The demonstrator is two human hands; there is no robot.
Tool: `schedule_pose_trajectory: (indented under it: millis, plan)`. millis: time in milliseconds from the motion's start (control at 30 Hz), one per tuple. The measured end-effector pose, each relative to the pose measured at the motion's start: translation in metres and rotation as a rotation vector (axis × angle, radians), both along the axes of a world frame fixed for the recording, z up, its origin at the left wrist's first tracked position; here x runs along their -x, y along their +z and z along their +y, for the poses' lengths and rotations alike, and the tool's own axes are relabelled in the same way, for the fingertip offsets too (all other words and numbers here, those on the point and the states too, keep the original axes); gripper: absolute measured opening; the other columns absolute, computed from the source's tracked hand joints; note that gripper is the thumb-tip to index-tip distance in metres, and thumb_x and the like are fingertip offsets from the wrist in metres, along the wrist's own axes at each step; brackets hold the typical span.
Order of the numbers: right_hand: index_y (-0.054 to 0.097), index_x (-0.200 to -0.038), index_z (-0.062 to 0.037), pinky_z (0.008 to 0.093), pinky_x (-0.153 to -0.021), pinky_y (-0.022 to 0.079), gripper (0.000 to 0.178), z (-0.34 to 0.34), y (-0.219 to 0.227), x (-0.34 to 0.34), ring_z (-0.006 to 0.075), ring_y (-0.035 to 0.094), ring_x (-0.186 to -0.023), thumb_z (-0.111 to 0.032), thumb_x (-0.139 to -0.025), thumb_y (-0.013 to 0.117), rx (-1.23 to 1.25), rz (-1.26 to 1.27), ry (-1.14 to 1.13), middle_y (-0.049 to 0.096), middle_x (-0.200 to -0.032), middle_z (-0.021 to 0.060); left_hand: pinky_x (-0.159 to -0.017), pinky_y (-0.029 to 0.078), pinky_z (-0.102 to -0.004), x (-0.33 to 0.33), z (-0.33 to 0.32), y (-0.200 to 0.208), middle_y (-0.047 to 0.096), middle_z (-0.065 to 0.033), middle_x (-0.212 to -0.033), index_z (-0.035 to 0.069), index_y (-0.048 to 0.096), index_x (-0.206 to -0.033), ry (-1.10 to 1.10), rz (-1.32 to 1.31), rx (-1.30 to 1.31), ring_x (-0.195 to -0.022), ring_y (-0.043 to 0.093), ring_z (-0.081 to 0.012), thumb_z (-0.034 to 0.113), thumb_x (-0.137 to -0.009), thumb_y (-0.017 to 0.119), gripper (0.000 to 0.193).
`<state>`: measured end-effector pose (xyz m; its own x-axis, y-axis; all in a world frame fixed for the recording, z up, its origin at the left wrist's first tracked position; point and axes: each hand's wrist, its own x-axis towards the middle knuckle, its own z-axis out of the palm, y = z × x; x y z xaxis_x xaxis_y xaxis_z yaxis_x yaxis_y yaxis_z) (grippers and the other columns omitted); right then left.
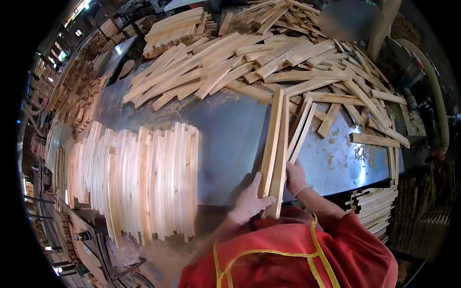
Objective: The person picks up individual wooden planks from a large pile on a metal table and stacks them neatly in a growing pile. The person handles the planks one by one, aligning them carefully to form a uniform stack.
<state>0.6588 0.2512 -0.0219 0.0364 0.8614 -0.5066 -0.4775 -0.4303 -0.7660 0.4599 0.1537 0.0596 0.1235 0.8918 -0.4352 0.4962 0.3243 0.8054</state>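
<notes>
Two pale wooden slats [275, 149] stand on edge side by side in front of my body, running away from me over the metal table [230, 158]. My left hand [250, 199], in a light glove, is closed around their near end from the left. Just to the right, a second pair of narrower slats [302, 126] leans at a slant. My right hand [296, 178], also gloved, is closed at its lower end; its fingertips are partly hidden behind the wood.
A row of slats [158, 177] lies packed on edge at the left, overhanging the table's near edge. A loose heap of boards [288, 62] covers the far side. More slats [374, 206] are stacked below at the right. A ribbed hose [439, 96] hangs at the far right.
</notes>
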Motion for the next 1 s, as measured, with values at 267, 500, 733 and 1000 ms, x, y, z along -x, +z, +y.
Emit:
schedule_pose_trajectory:
  millis: [267, 500, 733, 1000]
  plan:
    - [0.049, -0.152, -0.0078, 0.0399, -0.102, 0.054, 0.056, -0.078, 0.008, 0.118, 0.0253, 0.064, -0.115, -0.021, -0.100, 0.062, 0.136, 0.149, 0.372, 0.067, -0.126, 0.0129, -0.100, 0.055, -0.0362, 0.070, -0.108, 0.003, 0.065, -0.0211, -0.133, -0.002, 0.018, -0.169, 0.402, -0.567, 0.145, -0.116, 0.067, -0.0240, 0.021, -0.090, 0.079, 0.102]
    - [0.039, -0.141, 0.0159, 0.0527, -0.099, 0.052, 0.074, -0.050, 0.012, 0.194, 0.0524, 0.068, -0.115, -0.039, -0.098, 0.062, -0.210, -0.791, 1.329, 0.068, -0.118, 0.0407, -0.118, 0.040, -0.0545, 0.127, -0.137, 0.003, 0.045, -0.0307, -0.159, 0.006, 0.043, -0.161, 0.291, 0.654, -0.104, -0.140, 0.049, -0.0488, 0.041, -0.093, 0.070, 0.081]
    - [0.051, -0.149, 0.0080, 0.0442, -0.106, 0.052, 0.082, 0.029, 0.036, 0.163, 0.0442, 0.068, -0.122, -0.051, -0.095, 0.069, -0.595, -0.490, 1.559, 0.064, -0.139, 0.0338, -0.127, 0.027, -0.0551, 0.118, -0.093, -0.046, 0.042, -0.0264, -0.162, -0.002, 0.034, -0.162, 0.157, 1.077, -0.140, -0.150, 0.038, -0.0454, 0.047, -0.090, 0.071, 0.095]
    - [0.070, -0.107, -0.0061, 0.0395, -0.070, 0.050, 0.020, 0.312, -0.023, -0.108, 0.0221, 0.058, -0.075, -0.023, -0.096, 0.073, -0.225, -0.154, -0.233, 0.063, -0.090, 0.0053, -0.125, 0.028, -0.0566, 0.065, -0.036, -0.056, 0.045, -0.0205, -0.162, 0.001, 0.046, -0.157, 0.061, 1.146, -0.273, -0.148, 0.042, -0.0419, 0.049, -0.088, 0.074, 0.089]
